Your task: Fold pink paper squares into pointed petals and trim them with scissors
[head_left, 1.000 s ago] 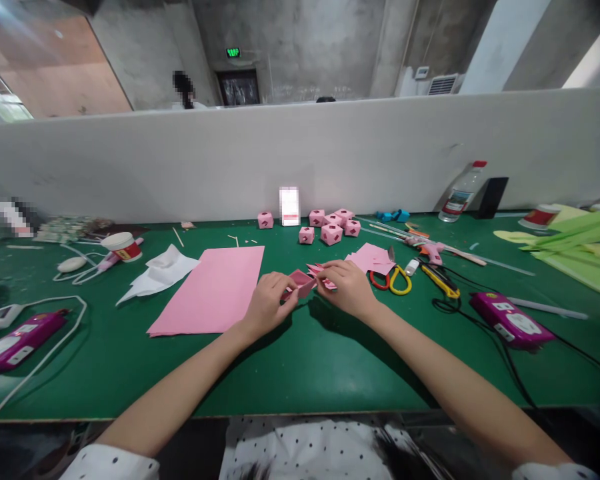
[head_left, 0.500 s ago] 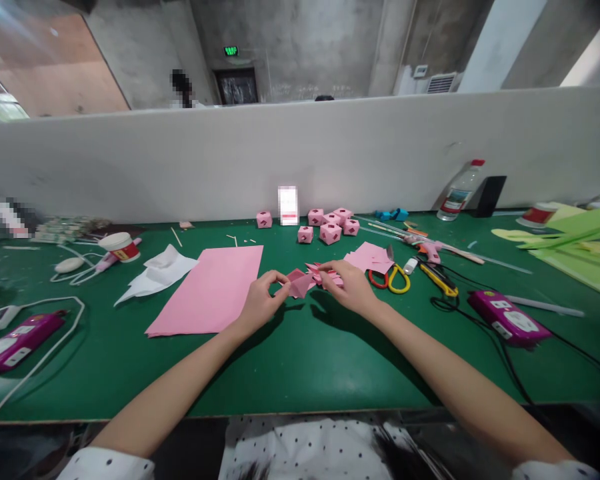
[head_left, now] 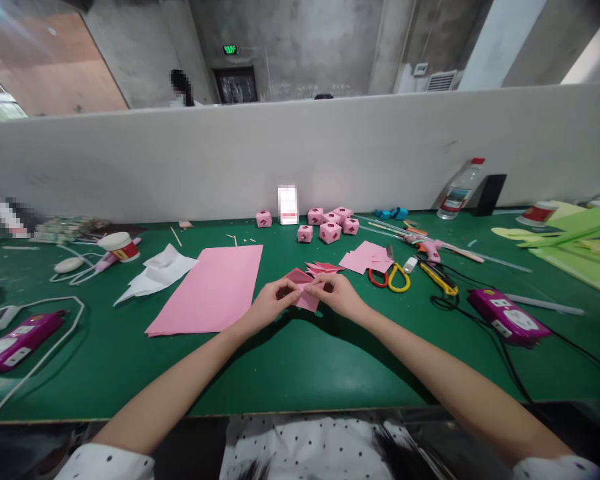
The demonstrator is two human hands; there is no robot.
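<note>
Right hand (head_left: 341, 297) back, pink paper piece (head_left: 303, 288) between hands

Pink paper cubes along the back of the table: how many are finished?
6. One cube stands alone left of the white card; five cluster right of it. The cluster overlaps, so one more may be hidden.

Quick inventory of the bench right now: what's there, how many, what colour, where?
folded paper piece: one, pink, between both hands
paper sheet: one, pink, left of hands
paper cubes: six, pink, by back wall
paper squares: small stack, pink, right of centre
scissors: two, red and yellow handles, beside squares
utility knife: one, yellow
power strips: two, magenta, far left and right
water bottle: one, clear, back right
table: one, green
left hand; right hand: pinching the folded piece
</note>
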